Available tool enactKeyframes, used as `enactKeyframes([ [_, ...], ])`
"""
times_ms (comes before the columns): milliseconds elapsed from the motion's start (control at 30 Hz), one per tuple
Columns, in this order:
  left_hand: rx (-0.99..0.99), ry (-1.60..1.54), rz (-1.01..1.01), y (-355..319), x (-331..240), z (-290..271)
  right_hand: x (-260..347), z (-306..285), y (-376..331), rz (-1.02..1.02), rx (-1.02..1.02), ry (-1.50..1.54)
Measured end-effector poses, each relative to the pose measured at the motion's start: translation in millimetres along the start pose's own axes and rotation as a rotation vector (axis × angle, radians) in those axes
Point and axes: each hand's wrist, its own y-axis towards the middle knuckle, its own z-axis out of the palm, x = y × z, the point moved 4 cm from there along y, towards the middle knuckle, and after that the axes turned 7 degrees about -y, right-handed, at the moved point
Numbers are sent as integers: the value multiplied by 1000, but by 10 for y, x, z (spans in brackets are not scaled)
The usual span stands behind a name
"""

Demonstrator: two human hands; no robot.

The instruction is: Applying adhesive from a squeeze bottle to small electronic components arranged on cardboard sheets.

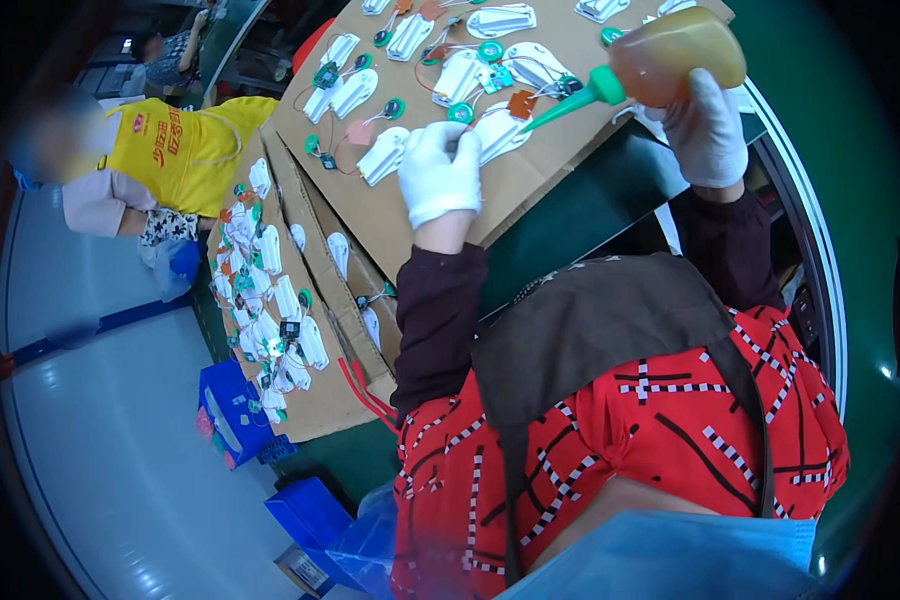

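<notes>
My right hand [708, 140], in a white glove, grips a squeeze bottle [678, 58] of amber liquid, tilted with its green nozzle [592, 97] pointing down to the left. The nozzle's tip meets or hovers just over a white plastic housing [500, 134]; which of these, I cannot tell. Beside that housing, on the cardboard sheet [530, 185], is my left hand [440, 178], also gloved. Its thumb and forefinger are apart, with nothing visible between them. Another white housing [383, 157] lies just left of it, wired to small green parts.
Several more housings with wires, green round parts and circuit boards cover the cardboard. A second cardboard sheet [345, 395] at the left bears a crowded group of them. Blue boxes [232, 412] stand lower left. A person in a yellow apron [180, 150] is at the far left.
</notes>
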Motion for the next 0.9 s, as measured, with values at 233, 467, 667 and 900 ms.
enactKeyframes([
  [233, -111, 233, 201, 98, -405, -333, 71, -413, -11, -63, -43, -22],
  [467, 185, 467, 556, 264, -1058, 418, 225, -620, -52, -125, -187, 16],
  [667, 255, 612, 613, 419, -930, 687, 354, -692, -71, -139, -238, 48],
  [900, 351, 399, 778, 446, -905, 470, 314, -774, -10, -131, -268, 50],
])
